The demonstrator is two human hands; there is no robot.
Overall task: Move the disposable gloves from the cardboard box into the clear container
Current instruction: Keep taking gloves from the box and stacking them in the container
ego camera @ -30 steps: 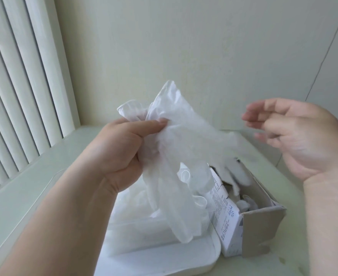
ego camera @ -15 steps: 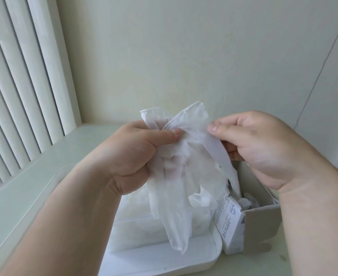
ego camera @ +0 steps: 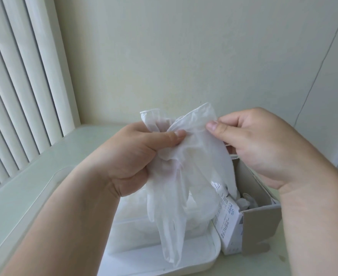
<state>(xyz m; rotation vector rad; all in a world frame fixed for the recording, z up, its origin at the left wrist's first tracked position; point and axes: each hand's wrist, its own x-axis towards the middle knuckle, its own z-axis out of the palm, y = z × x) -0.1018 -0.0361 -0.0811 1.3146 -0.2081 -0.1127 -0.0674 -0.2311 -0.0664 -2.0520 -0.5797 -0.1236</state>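
A bunch of thin translucent white disposable gloves (ego camera: 186, 176) hangs in the air in front of me. My left hand (ego camera: 136, 154) grips the bunch near its top, thumb across it. My right hand (ego camera: 257, 144) pinches the upper right cuff between thumb and fingers. The glove fingers dangle down over the clear container (ego camera: 202, 253), which holds more gloves and lies low at centre. The open cardboard box (ego camera: 257, 228) stands just right of the container, with a few gloves visible inside.
All of it rests on a pale green ledge (ego camera: 34, 186) in a corner. Vertical white blinds (ego camera: 18, 76) run along the left, and a plain wall stands close behind. A thin cable (ego camera: 321, 62) runs down the wall at right.
My right hand came in from the right and took hold of the glove cuff. The bunch hangs a little lower and more to the right than one second ago.
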